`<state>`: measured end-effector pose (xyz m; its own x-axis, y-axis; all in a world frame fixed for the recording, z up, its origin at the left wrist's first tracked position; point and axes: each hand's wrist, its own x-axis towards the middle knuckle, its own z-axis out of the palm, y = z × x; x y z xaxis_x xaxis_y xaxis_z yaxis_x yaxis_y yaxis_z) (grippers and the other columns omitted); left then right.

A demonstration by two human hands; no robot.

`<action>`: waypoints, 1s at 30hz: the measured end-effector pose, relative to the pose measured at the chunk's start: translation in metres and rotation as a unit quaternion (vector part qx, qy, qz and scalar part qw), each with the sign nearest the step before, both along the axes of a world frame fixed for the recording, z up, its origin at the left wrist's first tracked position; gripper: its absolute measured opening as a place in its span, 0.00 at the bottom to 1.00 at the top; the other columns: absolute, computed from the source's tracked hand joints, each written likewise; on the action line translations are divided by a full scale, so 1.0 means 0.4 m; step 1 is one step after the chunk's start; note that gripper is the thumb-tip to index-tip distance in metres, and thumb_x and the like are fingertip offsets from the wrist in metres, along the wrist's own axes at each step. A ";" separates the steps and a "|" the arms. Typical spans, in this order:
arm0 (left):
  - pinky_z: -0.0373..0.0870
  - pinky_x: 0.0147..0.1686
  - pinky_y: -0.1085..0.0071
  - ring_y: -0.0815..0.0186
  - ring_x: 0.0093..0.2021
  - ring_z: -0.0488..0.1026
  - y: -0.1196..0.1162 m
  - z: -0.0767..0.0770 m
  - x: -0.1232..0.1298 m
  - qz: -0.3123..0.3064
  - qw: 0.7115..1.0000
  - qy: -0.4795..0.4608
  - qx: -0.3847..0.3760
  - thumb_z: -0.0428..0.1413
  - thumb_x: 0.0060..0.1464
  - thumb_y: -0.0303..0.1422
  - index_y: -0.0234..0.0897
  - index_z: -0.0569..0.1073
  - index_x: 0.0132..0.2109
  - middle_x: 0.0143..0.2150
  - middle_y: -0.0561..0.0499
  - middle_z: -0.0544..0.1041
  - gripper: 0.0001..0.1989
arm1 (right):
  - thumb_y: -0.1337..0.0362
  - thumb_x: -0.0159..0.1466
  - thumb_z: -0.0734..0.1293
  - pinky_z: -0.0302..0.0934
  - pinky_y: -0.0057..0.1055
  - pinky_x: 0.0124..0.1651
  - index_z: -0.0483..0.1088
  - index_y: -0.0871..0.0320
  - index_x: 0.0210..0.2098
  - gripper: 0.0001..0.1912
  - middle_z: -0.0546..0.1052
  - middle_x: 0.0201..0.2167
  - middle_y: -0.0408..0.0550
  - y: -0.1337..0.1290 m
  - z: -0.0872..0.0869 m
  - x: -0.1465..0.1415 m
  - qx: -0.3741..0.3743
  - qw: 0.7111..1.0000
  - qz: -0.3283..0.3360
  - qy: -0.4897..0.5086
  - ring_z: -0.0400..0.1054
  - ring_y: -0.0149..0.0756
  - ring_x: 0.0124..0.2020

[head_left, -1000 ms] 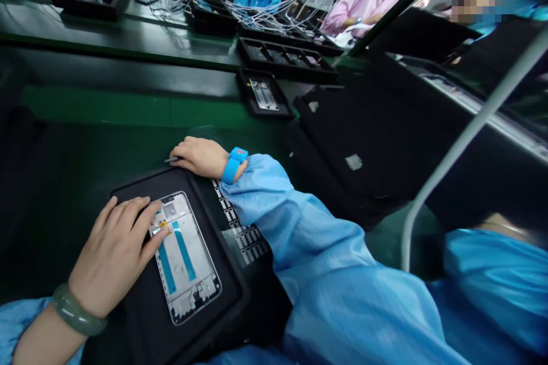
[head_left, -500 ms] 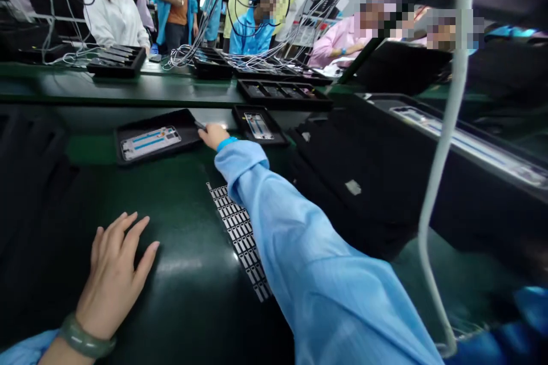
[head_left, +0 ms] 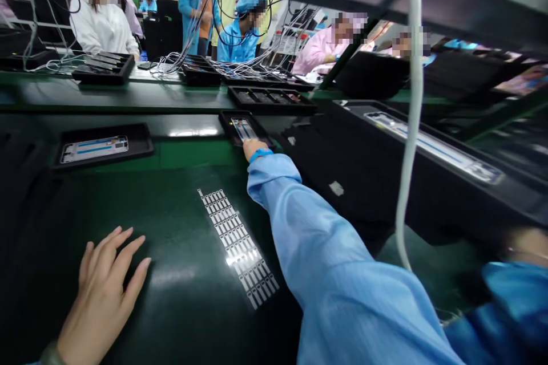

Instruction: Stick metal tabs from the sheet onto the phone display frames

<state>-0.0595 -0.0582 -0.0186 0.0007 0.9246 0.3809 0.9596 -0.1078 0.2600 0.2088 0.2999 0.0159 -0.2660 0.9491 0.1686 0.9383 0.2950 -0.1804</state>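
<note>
The nearer phone frame (head_left: 242,127) is seen in a small black tray (head_left: 259,129) toward the far side of the green surface (head_left: 175,211), directly beyond the right hand (head_left: 252,148). Most of the work area is taken up by this surface. To its right, a black stack (head_left: 317,159) is marked by pale patches, and a longer-looking frame (head_left: 432,142) is held in a black tray farther right. At the far left, another phone frame (head_left: 95,149), lined with blue strips, is contained in a wide black tray (head_left: 140,145). A divided tray (head_left: 268,104) is set on the raised ledge behind the small tray. Between the hands, a clear sheet (head_left: 237,245) patterned with rows of small white pieces is laid flat, partly washed out by glare. The left hand (head_left: 103,291) is held open over the near left of the surface, its fingers spread and nothing grasped; the nearer phone frame is well apart from it. The right hand is extended to the near edge of the small tray, and the frame's near end is overlapped by it in view. Its fingertips are hidden, so whether anything is pinched cannot be told. Its wrist is circled by a blue wristband (head_left: 261,153).
</note>
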 end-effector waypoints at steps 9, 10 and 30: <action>0.50 0.60 0.43 0.53 0.60 0.61 0.014 -0.026 -0.001 0.026 0.999 -0.028 -0.016 0.47 0.58 0.42 0.42 0.69 0.51 0.53 0.44 0.70 0.17 | 0.59 0.65 0.63 0.65 0.41 0.47 0.65 0.62 0.51 0.18 0.70 0.49 0.52 -0.075 0.022 -0.008 -0.013 0.975 0.007 -0.221 0.68 0.38 0.46; 0.50 0.60 0.44 0.53 0.60 0.61 0.016 -0.028 -0.001 0.032 0.999 -0.035 -0.019 0.46 0.58 0.42 0.41 0.70 0.50 0.53 0.44 0.70 0.18 | 0.60 0.66 0.62 0.65 0.41 0.47 0.64 0.62 0.51 0.17 0.70 0.48 0.53 -0.086 0.033 -0.013 -0.006 0.973 0.017 -0.231 0.68 0.38 0.46; 0.67 0.53 0.55 0.50 0.62 0.59 0.019 0.012 -0.005 0.199 0.839 -0.498 -0.091 0.51 0.54 0.49 0.50 0.30 0.66 0.68 0.39 0.50 0.44 | 0.68 0.63 0.58 0.49 0.30 0.14 0.70 0.61 0.33 0.10 0.68 0.23 0.44 -0.789 0.083 -0.122 0.152 0.825 0.544 0.009 0.63 0.33 0.22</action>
<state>-0.0615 -0.0507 -0.0138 -0.5569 0.8192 -0.1370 0.2080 0.2972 0.9319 0.1600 -0.0156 0.0492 -0.9276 0.0643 0.3680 0.0871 0.9951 0.0457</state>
